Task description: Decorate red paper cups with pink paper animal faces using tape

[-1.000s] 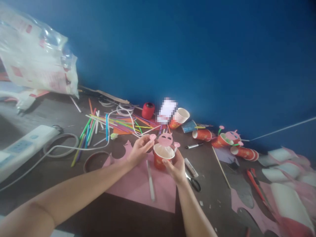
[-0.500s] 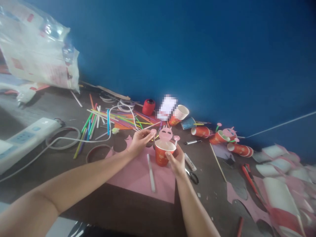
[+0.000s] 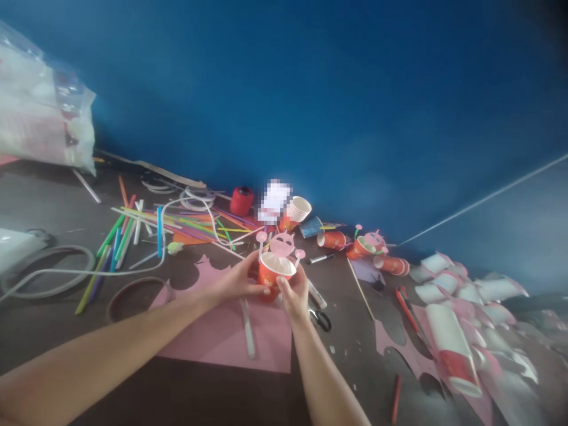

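Observation:
A red paper cup [image 3: 268,277] is held upright between my two hands, above a pink sheet [image 3: 222,340]. My left hand [image 3: 243,278] is closed around its left side, thumb at the front. On the right side, my right hand [image 3: 294,293] grips it, thumb also on the front. A pink paper face [image 3: 282,244] with pointed ears and dark eyes rises behind the cup's rim. Small pink discs on pale stems stand at either side, the left disc [image 3: 261,236] and the right disc [image 3: 300,254]. A pale strip [image 3: 249,331] lies on the sheet below.
Coloured sticks [image 3: 186,225] and a white cable [image 3: 89,271] spread to the left. Scissors [image 3: 323,319], a marker [image 3: 320,258] and a similar decorated cup [image 3: 357,247] lie to the right. Beyond are a red cutter [image 3: 410,310], pink scraps [image 3: 406,349] and piled cups [image 3: 452,349].
My left hand has moved from the left pink disc down onto the cup's side. Both hands now hold the cup. The view has turned right, so the table things appear further left.

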The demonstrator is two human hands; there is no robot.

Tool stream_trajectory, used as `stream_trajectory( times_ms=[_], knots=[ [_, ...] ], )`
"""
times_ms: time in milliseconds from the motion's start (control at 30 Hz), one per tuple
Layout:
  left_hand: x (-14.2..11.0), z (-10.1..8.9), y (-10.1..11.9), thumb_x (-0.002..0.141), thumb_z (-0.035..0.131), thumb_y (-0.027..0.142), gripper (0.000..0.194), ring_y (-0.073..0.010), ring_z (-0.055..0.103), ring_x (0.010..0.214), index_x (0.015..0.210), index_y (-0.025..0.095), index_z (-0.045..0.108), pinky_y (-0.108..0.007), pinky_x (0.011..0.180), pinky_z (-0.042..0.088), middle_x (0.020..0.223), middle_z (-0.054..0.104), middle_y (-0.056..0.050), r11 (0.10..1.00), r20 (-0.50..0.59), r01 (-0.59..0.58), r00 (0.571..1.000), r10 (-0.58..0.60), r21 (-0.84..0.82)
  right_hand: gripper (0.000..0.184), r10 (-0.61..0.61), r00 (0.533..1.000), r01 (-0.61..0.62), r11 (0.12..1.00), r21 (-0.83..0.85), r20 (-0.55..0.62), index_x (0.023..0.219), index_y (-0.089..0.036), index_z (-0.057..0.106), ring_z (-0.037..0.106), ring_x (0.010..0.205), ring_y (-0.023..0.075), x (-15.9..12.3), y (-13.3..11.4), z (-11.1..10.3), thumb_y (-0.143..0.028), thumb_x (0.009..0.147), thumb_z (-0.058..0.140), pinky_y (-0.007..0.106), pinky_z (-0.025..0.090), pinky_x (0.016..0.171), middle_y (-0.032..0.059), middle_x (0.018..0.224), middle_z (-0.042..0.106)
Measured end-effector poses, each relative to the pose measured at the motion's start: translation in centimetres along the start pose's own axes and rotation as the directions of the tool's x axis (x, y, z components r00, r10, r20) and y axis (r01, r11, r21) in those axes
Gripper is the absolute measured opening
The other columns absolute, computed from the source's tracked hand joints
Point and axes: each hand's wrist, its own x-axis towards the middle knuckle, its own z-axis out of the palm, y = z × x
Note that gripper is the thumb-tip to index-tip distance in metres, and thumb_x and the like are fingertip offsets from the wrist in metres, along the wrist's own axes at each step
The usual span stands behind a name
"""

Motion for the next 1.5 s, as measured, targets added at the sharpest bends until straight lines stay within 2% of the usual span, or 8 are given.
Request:
stream_trajectory(
  times_ms=[267, 433, 600, 767, 933, 1133, 1400, 1500],
  knots=[
    [0.2, -0.1, -0.1, 0.067, 0.074, 0.033, 0.058, -0.0254, 0.063, 0.093, 0.117, 0.014, 0.051, -0.035, 0.078, 0.052, 0.103, 0.065, -0.01, 0.996, -0.059, 0.053, 0.997, -0.048, 0.073, 0.068, -0.02, 0.999, 0.022, 0.999, -0.046, 0.029, 0.122, -0.017, 0.049, 0.057, 0.105, 0.0266, -0.2, 0.2, 0.0, -0.043, 0.064, 0.074, 0.039, 0.045, 0.09, 0.0122, 0.116, 0.061],
    [0.2, -0.2, -0.5, 0.068, 0.073, 0.035, 0.06, -0.0256, 0.063, 0.092, 0.12, 0.014, 0.05, -0.035, 0.076, 0.051, 0.104, 0.065, -0.011, 0.997, -0.098, 0.043, 0.995, -0.036, 0.071, 0.047, 0.077, 0.994, -0.064, 0.985, -0.163, 0.079, 0.11, -0.016, 0.055, 0.063, 0.085, 0.0222, -0.5, 0.5, 0.0, -0.036, 0.07, 0.071, 0.036, 0.05, 0.08, 0.0089, 0.096, 0.067],
    [0.3, -0.2, -0.7, 0.067, 0.073, 0.035, 0.058, -0.0256, 0.062, 0.094, 0.117, 0.015, 0.052, -0.035, 0.078, 0.051, 0.106, 0.065, -0.012, 0.997, -0.102, 0.026, 0.995, -0.019, 0.073, 0.043, 0.07, 0.994, -0.052, 0.98, -0.192, 0.084, 0.107, -0.015, 0.057, 0.063, 0.084, 0.0221, -0.5, 0.2, -0.2, -0.037, 0.072, 0.07, 0.035, 0.049, 0.078, 0.0088, 0.093, 0.068],
    [0.1, -0.1, -0.2, 0.066, 0.074, 0.034, 0.062, -0.0251, 0.063, 0.092, 0.119, 0.014, 0.049, -0.035, 0.078, 0.051, 0.104, 0.066, -0.011, 0.992, -0.033, 0.052, 0.998, -0.049, 0.115, 0.056, -0.033, 0.999, 0.034, 0.999, 0.007, -0.003, 0.115, -0.017, 0.054, 0.06, 0.098, 0.0249, 0.5, 0.0, -1.2, -0.053, 0.073, 0.063, 0.038, 0.046, 0.086, 0.0103, 0.107, 0.064],
    [-0.2, -0.1, 0.4, 0.064, 0.074, 0.035, 0.064, -0.0241, 0.064, 0.088, 0.12, 0.014, 0.051, -0.032, 0.073, 0.051, 0.102, 0.067, -0.01, 0.976, 0.064, 0.042, 0.996, -0.057, 0.212, 0.043, 0.094, 0.995, -0.086, 0.971, 0.222, -0.029, 0.108, -0.017, 0.059, 0.064, 0.09, 0.0243, 1.3, 0.3, -2.2, -0.05, 0.08, 0.056, 0.038, 0.049, 0.08, 0.0096, 0.098, 0.067],
    [0.0, -0.4, 0.4, 0.063, 0.074, 0.04, 0.064, -0.0205, 0.063, 0.078, 0.118, 0.014, 0.054, -0.03, 0.068, 0.051, 0.096, 0.067, -0.008, 0.918, 0.018, 0.089, 0.994, -0.104, 0.386, 0.03, 0.118, 0.991, -0.102, 0.971, 0.214, -0.065, 0.089, -0.017, 0.062, 0.063, 0.076, 0.0196, 1.4, 0.4, -2.0, -0.044, 0.077, 0.061, 0.032, 0.048, 0.069, 0.0056, 0.084, 0.068],
    [0.1, -0.7, 0.0, 0.063, 0.074, 0.04, 0.069, -0.0242, 0.065, 0.084, 0.123, 0.014, 0.05, -0.033, 0.07, 0.053, 0.104, 0.066, -0.012, 0.919, 0.075, 0.126, 0.983, -0.166, 0.373, 0.022, 0.068, 0.981, -0.026, 0.974, 0.224, -0.183, 0.064, -0.018, 0.061, 0.058, 0.064, 0.0131, 2.0, 0.2, -2.0, -0.036, 0.072, 0.069, 0.026, 0.047, 0.063, 0.0, 0.07, 0.062],
    [0.3, -1.2, -1.3, 0.063, 0.075, 0.037, 0.071, -0.0259, 0.064, 0.091, 0.124, 0.015, 0.048, -0.035, 0.076, 0.053, 0.109, 0.064, -0.012, 0.931, 0.054, 0.092, 0.991, -0.119, 0.353, 0.022, 0.052, 0.983, -0.018, 0.98, 0.196, -0.173, 0.069, -0.018, 0.063, 0.06, 0.066, 0.0142, 2.1, -0.2, -2.1, -0.04, 0.072, 0.069, 0.026, 0.048, 0.065, 0.0006, 0.071, 0.064]
  ],
)
